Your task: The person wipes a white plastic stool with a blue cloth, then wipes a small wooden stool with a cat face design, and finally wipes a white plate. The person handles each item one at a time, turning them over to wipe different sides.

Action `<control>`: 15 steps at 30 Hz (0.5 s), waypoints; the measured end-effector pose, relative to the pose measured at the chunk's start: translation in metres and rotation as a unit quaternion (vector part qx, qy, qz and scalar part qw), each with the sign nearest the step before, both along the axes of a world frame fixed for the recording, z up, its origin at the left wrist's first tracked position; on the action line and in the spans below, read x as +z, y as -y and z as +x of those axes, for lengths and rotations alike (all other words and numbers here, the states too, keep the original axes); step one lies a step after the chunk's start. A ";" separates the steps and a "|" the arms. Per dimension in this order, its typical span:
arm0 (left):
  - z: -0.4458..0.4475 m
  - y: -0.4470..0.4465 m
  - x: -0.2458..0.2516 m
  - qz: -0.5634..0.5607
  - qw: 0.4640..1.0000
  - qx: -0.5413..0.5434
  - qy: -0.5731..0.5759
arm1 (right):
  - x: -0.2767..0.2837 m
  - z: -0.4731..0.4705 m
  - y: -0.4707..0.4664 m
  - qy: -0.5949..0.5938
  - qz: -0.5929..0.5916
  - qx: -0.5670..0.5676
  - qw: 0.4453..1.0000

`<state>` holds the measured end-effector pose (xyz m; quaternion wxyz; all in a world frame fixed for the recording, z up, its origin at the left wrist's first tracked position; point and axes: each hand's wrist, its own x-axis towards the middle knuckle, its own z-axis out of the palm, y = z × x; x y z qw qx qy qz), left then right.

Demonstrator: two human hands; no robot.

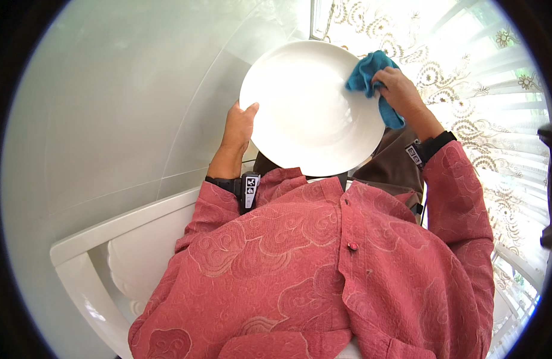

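A large round white plate (309, 112) is tilted up in front of me, above my lap. My left hand (241, 123) grips its left rim, with the thumb over the front face and the other fingers hidden behind. In my right hand (399, 89) is a crumpled blue cloth (370, 69). The cloth lies over the plate's upper right edge, and one end of it hangs below the hand. How firmly it presses on the plate cannot be made out.
A white chair (123, 220) with armrests surrounds me. Pale glossy floor tiles (114, 112) spread out to the left. Along the right hangs a sheer curtain (464, 89) with embroidered patterns. My brown-trousered leg (390, 157) shows beneath the plate. Black bands sit on both my wrists.
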<state>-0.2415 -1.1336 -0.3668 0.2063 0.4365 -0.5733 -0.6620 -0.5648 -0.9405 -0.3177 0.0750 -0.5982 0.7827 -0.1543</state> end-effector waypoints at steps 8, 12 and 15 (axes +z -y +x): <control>-0.002 0.003 0.003 -0.017 0.999 -0.015 0.030 | 0.002 0.132 -0.033 0.401 0.149 0.226 0.875; -0.001 -0.001 0.005 -0.007 1.000 0.002 0.022 | 0.005 0.088 -0.055 0.391 0.093 0.305 0.863; 0.002 -0.001 0.001 -0.018 1.000 -0.004 0.012 | 0.016 0.034 -0.061 0.188 0.134 0.149 0.962</control>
